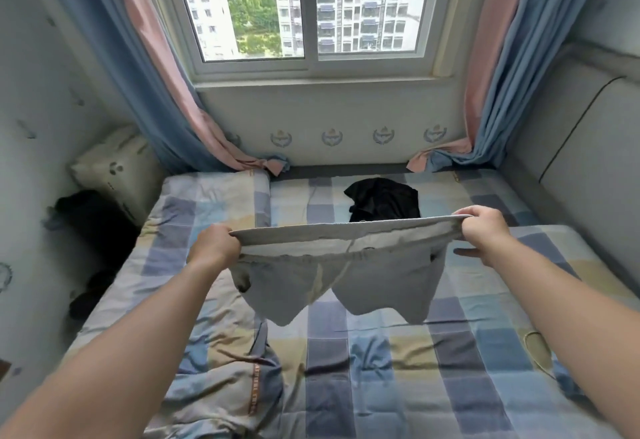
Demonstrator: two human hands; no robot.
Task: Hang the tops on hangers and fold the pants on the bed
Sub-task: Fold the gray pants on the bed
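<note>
I hold a pair of light grey cotton short pants (339,275) up over the bed (398,379), stretched wide by the waistband between my two hands. My left hand (214,248) is curled round the left end of the waistband, and my right hand (485,234) grips the right end, fingers closed over the cloth, so that the band is pulled taut in a shallow curve. The two short legs hang down below it side by side; I cannot tell whether their hems touch the bedding. The bed is covered with a checked sheet in blue, grey, cream and pale yellow, and a rumpled quilt of the same checked cloth (221,393) lies along its left side, near my left forearm. Beyond the pants, towards the window wall, a crumpled black garment (384,201) lies on the sheet, partly hidden behind the waistband. A white-framed window (310,57) stands above the far edge of the bed, with blue and pink curtains (149,99) hanging at either side, their ends resting by the mattress. A pale cushion (114,168) leans in the left corner, and a grey padded headboard (571,147) runs along the right.
</note>
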